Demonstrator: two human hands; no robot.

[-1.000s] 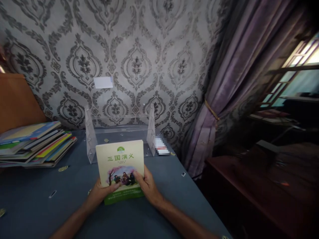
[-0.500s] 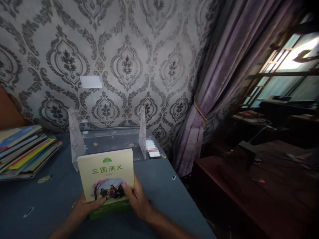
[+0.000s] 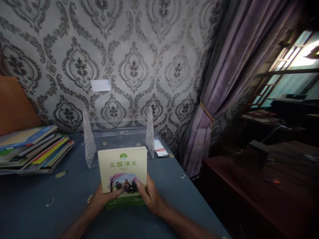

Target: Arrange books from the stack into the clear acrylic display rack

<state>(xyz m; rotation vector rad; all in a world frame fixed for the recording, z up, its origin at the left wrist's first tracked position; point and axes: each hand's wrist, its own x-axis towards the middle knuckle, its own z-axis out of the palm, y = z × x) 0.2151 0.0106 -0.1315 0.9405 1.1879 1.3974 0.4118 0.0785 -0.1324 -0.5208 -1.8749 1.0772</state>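
Observation:
A cream-coloured book [image 3: 124, 171] with green Chinese characters, a picture of seated figures under pink blossom and a green lower edge is held up, cover towards me. My left hand [image 3: 104, 199] grips its lower left side, thumb across the cover. Its lower right side is held by my right hand [image 3: 151, 196], also with the thumb on the front. The other fingers are hidden behind the book. Just beyond it a clear plastic rack [image 3: 89, 146] with two upright side panels stands on the table, partly covered by the book.
On the left of the blue-grey tablecloth [image 3: 74, 189] lies a stack of books [image 3: 37, 149], near an orange-brown panel [image 3: 17, 103]. A blurred white item [image 3: 160, 147] sits right of the rack. Patterned wall behind; tied purple curtain [image 3: 199, 139] and dark red furniture [image 3: 236, 186] to the right.
My view has turned slightly left, so the scene sits further right in the picture. Both hands still hold the book, which now appears a little smaller and more upright.

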